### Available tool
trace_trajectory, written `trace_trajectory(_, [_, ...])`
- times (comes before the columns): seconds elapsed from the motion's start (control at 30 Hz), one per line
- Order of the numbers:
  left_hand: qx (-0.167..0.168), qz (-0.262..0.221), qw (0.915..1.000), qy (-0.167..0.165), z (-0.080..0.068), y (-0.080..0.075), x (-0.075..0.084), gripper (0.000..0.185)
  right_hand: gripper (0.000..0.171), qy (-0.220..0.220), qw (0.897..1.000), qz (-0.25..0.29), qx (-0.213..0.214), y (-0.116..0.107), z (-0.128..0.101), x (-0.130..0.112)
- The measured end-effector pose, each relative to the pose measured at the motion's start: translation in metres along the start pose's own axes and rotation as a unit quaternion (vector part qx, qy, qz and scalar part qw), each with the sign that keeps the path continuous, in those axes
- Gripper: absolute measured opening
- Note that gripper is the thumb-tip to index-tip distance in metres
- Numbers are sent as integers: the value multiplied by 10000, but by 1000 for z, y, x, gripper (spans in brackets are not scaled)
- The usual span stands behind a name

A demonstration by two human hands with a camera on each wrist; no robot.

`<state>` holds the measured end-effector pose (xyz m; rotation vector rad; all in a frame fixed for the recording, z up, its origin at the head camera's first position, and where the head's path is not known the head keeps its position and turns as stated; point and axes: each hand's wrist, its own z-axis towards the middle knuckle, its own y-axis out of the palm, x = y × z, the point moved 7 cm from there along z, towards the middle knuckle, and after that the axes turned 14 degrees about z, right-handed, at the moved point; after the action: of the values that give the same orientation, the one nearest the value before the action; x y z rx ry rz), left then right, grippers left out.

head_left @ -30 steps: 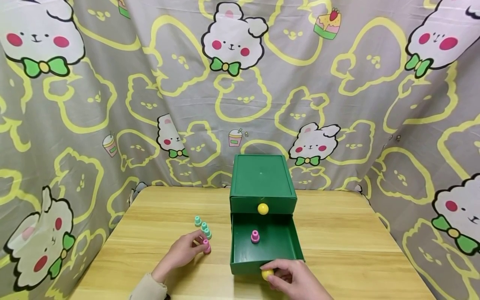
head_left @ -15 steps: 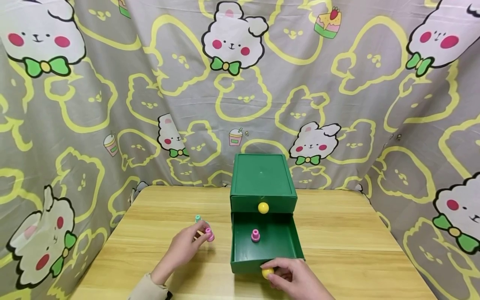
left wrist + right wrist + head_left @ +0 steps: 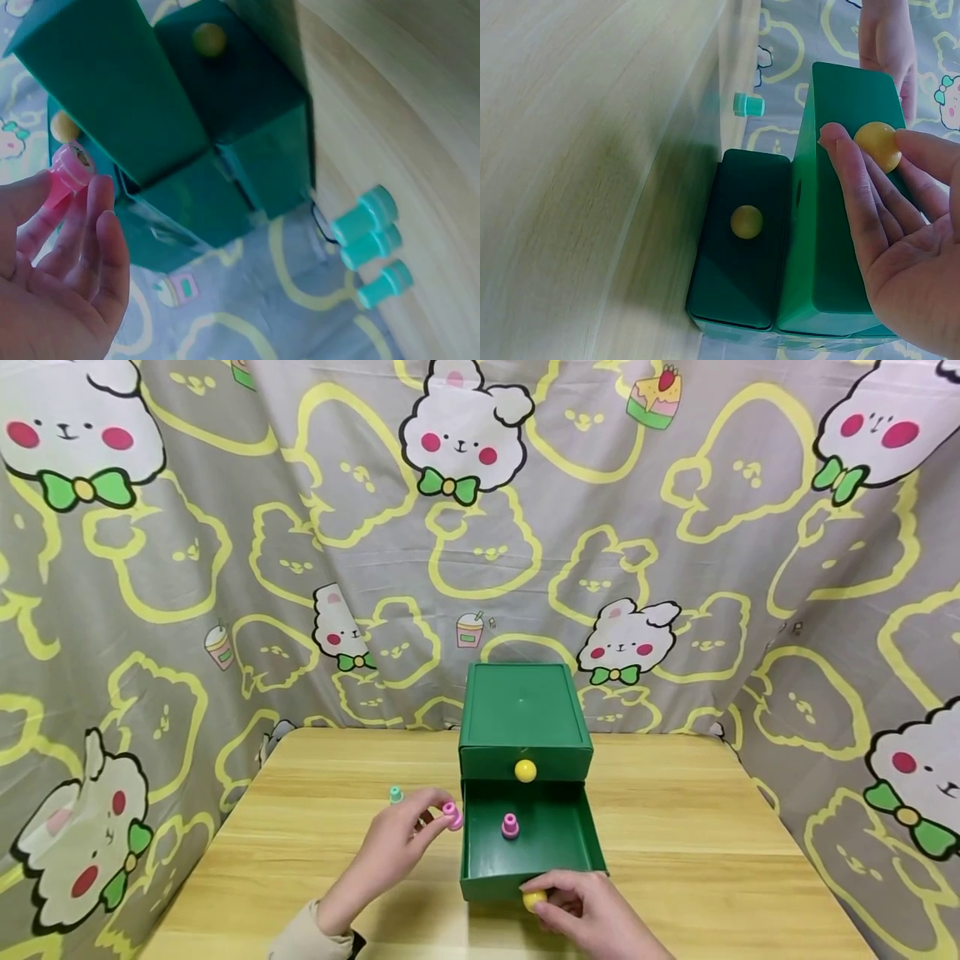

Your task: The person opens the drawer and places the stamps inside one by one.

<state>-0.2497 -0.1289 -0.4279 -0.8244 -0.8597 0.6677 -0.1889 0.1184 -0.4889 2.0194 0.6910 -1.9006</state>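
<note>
My left hand [image 3: 401,843] pinches a small pink stepped peg [image 3: 452,815] between thumb and fingers, just left of the pulled-out drawer [image 3: 540,860]. In the left wrist view the same peg tilts at the fingertips. A second pink peg [image 3: 510,826] stands upright on the drawer's floor. My right hand [image 3: 588,910] pinches the yellow ball knob [image 3: 534,901] on that drawer's front. The drawer belongs to a green cabinet [image 3: 525,706]. Several teal pegs stand on the table; one teal peg [image 3: 396,794] shows past my left hand, which covers the others in the head view.
Above the pulled-out drawer, the top drawer is closed, with its own yellow knob [image 3: 526,771]. A lower closed drawer [image 3: 742,277] shows in the right wrist view. The wooden table [image 3: 697,827] reaches back to a patterned curtain [image 3: 480,568].
My left hand has lifted the pink peg off the table and carried it right, to the drawer's left side. My right hand stays on the knob, and the drawer has not moved.
</note>
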Motion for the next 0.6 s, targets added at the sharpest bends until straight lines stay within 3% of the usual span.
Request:
trace_trajectory(0.27, [-162, -192, 9990, 371, -2, 12, 20, 12, 26, 36, 10000, 12, -58, 2, 2, 2])
trace_trajectory(0.6, [-163, 2, 9969, 768, 0, 22, 40, 14, 25, -106, 9999, -75, -23, -1, 2, -1])
